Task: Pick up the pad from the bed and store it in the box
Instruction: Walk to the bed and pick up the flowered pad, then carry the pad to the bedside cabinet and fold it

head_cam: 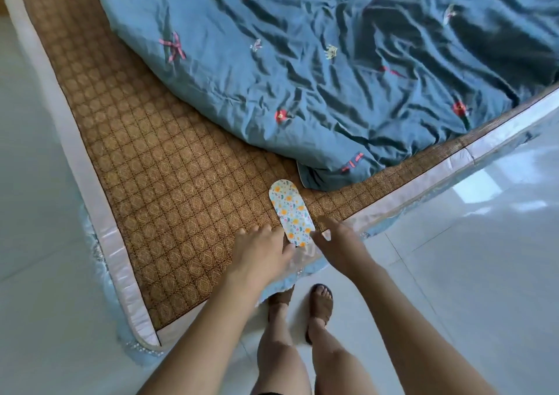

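Now both hands, left hand and right hand, touch the pad.

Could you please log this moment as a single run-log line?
phase: reaching | pad: flat on mat, near bed corner | left hand: touching pad's near end | right hand: open beside it | box: not visible

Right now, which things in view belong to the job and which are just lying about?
Job: pad, lying on the mat at the bed's corner; left hand and right hand, at its near end, one each side. No box in view.

Lying about: blue quilt, woven mat, sandals.
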